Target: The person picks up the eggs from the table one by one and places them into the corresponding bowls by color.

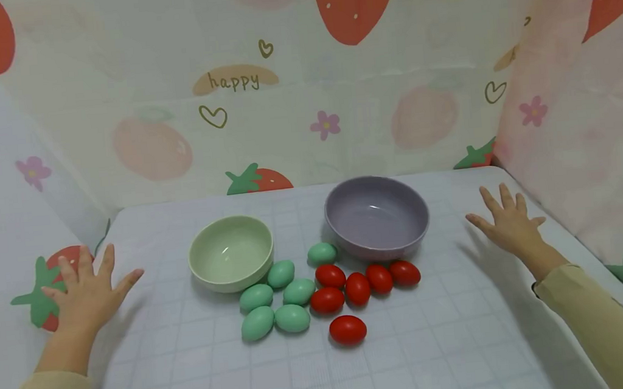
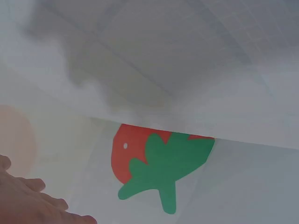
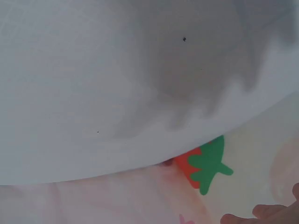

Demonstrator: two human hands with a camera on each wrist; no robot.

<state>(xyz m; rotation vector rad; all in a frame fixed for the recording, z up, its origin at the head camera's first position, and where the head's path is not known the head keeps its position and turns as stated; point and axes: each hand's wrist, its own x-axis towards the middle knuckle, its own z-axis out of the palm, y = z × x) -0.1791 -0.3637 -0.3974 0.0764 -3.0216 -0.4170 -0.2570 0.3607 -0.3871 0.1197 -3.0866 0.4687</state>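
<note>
My left hand (image 1: 86, 298) is held out over the table's left edge, fingers spread and straight, holding nothing. On the far right my right hand (image 1: 509, 228) is likewise spread and holds nothing. Between them, a light green bowl (image 1: 231, 256) stands at centre left and a larger purple bowl (image 1: 377, 217) at the back right of centre. Several green plastic eggs (image 1: 292, 318) lie in front of the green bowl, one close to the purple bowl. Several red eggs (image 1: 348, 330) lie beside them, below the purple bowl. Both bowls show bare insides.
The table (image 1: 439, 355) has a white cloth with a faint grid. Behind it hangs a curtain (image 1: 297, 147) printed with strawberries, hearts and flowers, continuing along both sides. In the left wrist view a printed strawberry (image 2: 163, 163) shows past the table edge.
</note>
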